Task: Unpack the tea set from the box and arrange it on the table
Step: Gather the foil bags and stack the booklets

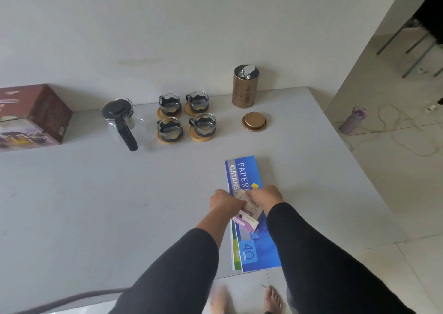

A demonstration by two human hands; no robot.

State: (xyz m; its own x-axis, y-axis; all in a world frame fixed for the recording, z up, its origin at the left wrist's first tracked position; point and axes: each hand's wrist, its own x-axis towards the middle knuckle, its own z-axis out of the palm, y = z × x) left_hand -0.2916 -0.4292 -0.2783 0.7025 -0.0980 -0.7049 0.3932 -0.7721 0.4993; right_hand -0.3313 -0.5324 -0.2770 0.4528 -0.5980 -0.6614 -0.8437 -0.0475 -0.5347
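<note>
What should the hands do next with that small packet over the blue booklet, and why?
Probably set the small packet down: both the left hand and right hand pinch it, while teapot and four cups already stand arranged beside the open gold canister.

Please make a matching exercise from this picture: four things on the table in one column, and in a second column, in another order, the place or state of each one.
Things:
1. glass teapot
2. gold lid
3. brown box
4. blue receipt book

Places or states:
A. lies flat under both hands, at the near table edge
B. at the far left of the table
C. lies off its canister, in front of it
D. stands left of the four cups, black handle toward the camera

Pairs: 1-D, 2-C, 3-B, 4-A
</note>
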